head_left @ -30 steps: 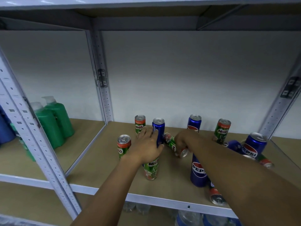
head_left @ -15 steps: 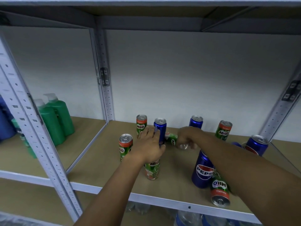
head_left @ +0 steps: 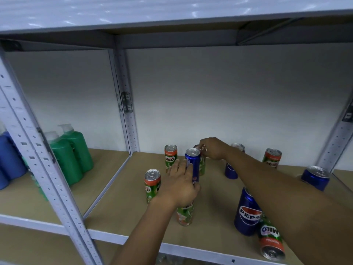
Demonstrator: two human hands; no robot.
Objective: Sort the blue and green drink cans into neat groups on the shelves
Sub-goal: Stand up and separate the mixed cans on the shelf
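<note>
Two hands were at work among the cans on the wooden shelf board. We found the left hand with its grip closed round the slim blue can, which stood upright near the middle of the shelf, fingers against its left side and thumb at its lower right. Just behind that can stood a green can, largely hidden by it; the right hand held this one at the top, fingertips pinched about its rim.

We noted three more green Milo cans upright: one at the back left, one forward and left of the left hand, and one near the front beneath the left wrist, its top covered by the hand. A fourth upright Milo can stood at the back right. A fifth lay on its side at the front edge, its top toward us, touching a large blue Pepsi can that stood upright beside it.

We recorded a further blue can at the back, partly behind the right forearm, and another blue can at the far right; whether the latter stood straight or leaned we could not tell.

In the neighbouring bay to the left, beyond the perforated grey upright, stood two green pump bottles and blue bottles at the frame edge.
</note>
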